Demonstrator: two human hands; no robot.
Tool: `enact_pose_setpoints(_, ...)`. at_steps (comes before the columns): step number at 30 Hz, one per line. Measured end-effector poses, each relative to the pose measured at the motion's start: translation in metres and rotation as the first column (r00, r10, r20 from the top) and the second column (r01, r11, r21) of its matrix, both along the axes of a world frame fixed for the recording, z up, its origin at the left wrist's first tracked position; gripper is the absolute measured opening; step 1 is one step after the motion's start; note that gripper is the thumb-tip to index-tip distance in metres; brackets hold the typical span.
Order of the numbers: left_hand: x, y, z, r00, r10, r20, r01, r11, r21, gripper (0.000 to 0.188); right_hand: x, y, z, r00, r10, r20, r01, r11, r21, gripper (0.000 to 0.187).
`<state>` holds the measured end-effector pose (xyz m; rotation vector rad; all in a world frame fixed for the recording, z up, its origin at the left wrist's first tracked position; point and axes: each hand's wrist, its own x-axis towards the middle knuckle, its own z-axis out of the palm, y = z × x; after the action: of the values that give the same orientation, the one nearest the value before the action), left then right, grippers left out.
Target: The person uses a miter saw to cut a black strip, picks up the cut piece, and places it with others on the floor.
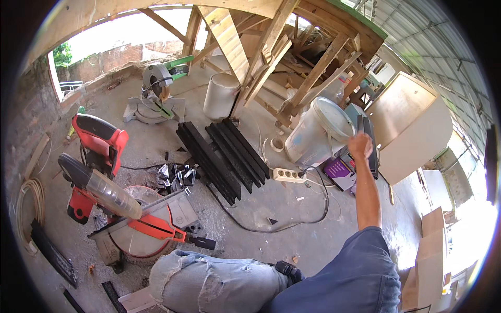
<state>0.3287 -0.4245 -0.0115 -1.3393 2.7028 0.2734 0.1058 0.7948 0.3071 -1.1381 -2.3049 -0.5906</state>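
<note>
My right hand [361,146] reaches out to the right, its fingers curled closed. It is just beside the rim of a white lidded bucket [313,138] and overlaps a dark, long, narrow object [373,161] behind it. Whether the fingers grip that object cannot be made out. A purple box [338,171] lies below the bucket, left of my forearm. My left hand is out of view. Bundles of black strips [224,159] lie on the floor ahead, and a red miter saw [151,224] stands at the left.
Short offcuts [176,176] lie heaped near the saw. A white power strip [288,175] and a looping black cable [261,228] cross the floor. Behind stand a green miter saw [155,91], a white cylindrical container [220,96] and a wooden frame [269,62]. A pale cabinet [412,130] stands right.
</note>
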Motion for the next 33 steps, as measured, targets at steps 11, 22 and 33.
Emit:
enact_pose_setpoints(11, 0.033, 0.042, -0.018, 0.937, 0.266, -0.228, -0.182, 0.926, 0.332, 0.044, 0.06, 0.095, 0.014, 0.884, -0.463, 0.068, 0.463, 0.843, -0.274, 0.047)
enact_pose_setpoints(22, 0.059, -0.037, -0.046, 0.777, 0.501, -0.381, -0.402, 0.861, 0.311, 0.025, 0.069, 0.222, -0.007, 0.95, -0.311, 0.006, 0.3, 0.908, -0.292, 0.035)
enact_pose_setpoints(33, 0.039, 0.014, -0.012, 0.693, 0.618, -0.371, -0.527, 0.786, 0.325, 0.042, 0.057, 0.166, 0.01, 0.67, -0.331, -0.665, 0.04, 0.91, -0.413, 0.057)
